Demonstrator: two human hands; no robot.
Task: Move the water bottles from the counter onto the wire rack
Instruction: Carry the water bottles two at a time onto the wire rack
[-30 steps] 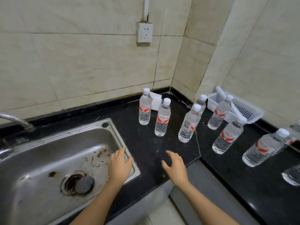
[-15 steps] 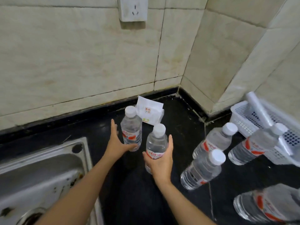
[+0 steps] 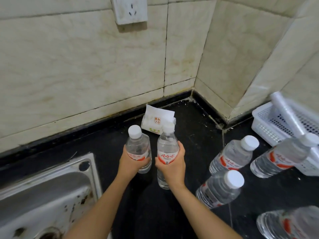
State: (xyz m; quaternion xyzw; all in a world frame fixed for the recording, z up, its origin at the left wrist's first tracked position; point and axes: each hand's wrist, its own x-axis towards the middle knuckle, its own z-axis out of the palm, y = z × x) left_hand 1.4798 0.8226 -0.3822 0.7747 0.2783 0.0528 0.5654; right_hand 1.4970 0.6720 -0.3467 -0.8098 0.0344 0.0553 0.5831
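Gripping water bottle: left hand | second bottle: right hand

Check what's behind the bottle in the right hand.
A white tissue pack sits on the black counter against the wall, right behind the bottle held by the right hand. The bottle's cap covers the pack's lower right corner.

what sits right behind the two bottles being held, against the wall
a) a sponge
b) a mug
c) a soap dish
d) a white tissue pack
d: a white tissue pack stands on the black counter by the wall, just behind the bottle in the left hand and the bottle in the right hand.
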